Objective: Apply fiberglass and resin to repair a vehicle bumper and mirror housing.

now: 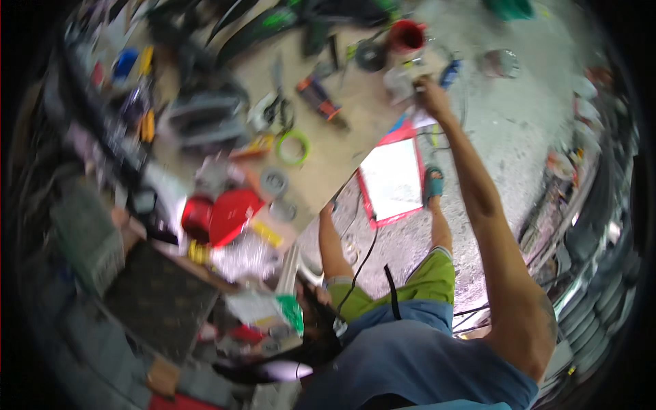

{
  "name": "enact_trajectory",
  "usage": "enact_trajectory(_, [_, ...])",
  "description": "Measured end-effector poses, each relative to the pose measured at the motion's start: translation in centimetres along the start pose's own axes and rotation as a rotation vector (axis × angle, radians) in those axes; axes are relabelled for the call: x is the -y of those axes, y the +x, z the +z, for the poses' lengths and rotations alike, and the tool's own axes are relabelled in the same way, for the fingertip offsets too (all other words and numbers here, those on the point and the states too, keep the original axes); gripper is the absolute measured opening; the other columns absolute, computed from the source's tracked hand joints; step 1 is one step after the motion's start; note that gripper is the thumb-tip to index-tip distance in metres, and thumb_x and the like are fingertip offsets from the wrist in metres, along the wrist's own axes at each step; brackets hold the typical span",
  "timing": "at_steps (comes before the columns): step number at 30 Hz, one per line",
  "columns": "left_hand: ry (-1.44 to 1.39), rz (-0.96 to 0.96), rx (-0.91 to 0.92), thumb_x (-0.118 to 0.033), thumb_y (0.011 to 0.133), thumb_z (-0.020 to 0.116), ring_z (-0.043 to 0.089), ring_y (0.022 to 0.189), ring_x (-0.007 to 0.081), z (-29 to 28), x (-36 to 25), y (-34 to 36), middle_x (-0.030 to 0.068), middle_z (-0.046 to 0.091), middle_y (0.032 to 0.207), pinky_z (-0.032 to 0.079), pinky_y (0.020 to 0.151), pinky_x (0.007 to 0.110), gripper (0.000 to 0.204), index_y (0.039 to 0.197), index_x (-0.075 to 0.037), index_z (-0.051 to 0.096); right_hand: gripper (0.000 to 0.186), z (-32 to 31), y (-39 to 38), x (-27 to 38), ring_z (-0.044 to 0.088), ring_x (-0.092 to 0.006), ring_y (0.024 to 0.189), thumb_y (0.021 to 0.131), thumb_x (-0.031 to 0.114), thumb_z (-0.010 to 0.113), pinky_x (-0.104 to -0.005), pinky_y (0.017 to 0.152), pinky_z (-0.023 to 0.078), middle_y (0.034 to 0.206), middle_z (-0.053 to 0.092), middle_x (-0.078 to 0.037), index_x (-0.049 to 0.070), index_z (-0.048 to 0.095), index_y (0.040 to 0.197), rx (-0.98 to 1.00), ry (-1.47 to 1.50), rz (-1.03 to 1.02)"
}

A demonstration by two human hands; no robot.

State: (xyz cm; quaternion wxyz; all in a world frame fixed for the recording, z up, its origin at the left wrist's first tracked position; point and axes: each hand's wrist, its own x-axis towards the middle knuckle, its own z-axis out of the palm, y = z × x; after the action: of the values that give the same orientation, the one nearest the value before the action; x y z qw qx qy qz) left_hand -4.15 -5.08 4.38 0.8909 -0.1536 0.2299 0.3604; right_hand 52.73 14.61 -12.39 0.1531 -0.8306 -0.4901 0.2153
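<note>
My right hand (pixel 429 94) reaches to the board table's far right corner, fingers curled by a small pale, translucent item (pixel 398 83); blur hides what they hold. A red cup (pixel 408 37) stands just beyond, and a blue slim item (pixel 449 72) lies to its right. Low at centre, my left hand (pixel 316 295) is mostly lost in shadow and blur beside a dark object (pixel 321 321); its fingers are unclear. On the table (pixel 342 157) are an orange-and-dark tool (pixel 318 99), scissors (pixel 280 113), green tape (pixel 292 147) and red round items (pixel 232 215).
Dark curved parts (pixel 266 31) cover the table's far side. A bright red-bordered panel (pixel 391 179) lies below its edge, near my feet, with black cables (pixel 365 256) running by. Clutter lines the left and right sides, including a dark patterned board (pixel 154 301) at lower left.
</note>
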Motion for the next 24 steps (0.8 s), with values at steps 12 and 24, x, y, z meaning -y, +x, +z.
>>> enact_trajectory(12, [0.026,0.041,-0.013,-0.059,0.093,0.034,0.054,0.062,0.0254,1.5,-1.6,0.8,0.0138,0.059,0.076,0.045,0.055,0.037,0.055,0.081,-0.011,0.058,0.024,15.9,-12.6,15.9,0.058,-0.0147,0.074,0.086,0.019,0.061,-0.0288,0.070,0.047,0.082,0.067,-0.010,-0.003,0.065,0.094,0.344,0.820,0.301])
enact_trajectory(24, [-0.084,0.201,-0.040,-0.056,0.095,0.034,0.053,0.062,0.0251,0.7,-3.2,-2.6,0.0138,0.059,0.073,0.044,0.051,0.034,0.053,0.078,-0.010,0.055,0.030,10.7,-23.3,19.1,0.061,-0.0142,0.077,0.081,0.009,0.065,-0.0272,0.066,0.050,0.095,0.063,-0.007,0.001,0.058,0.109,0.633,0.971,0.430])
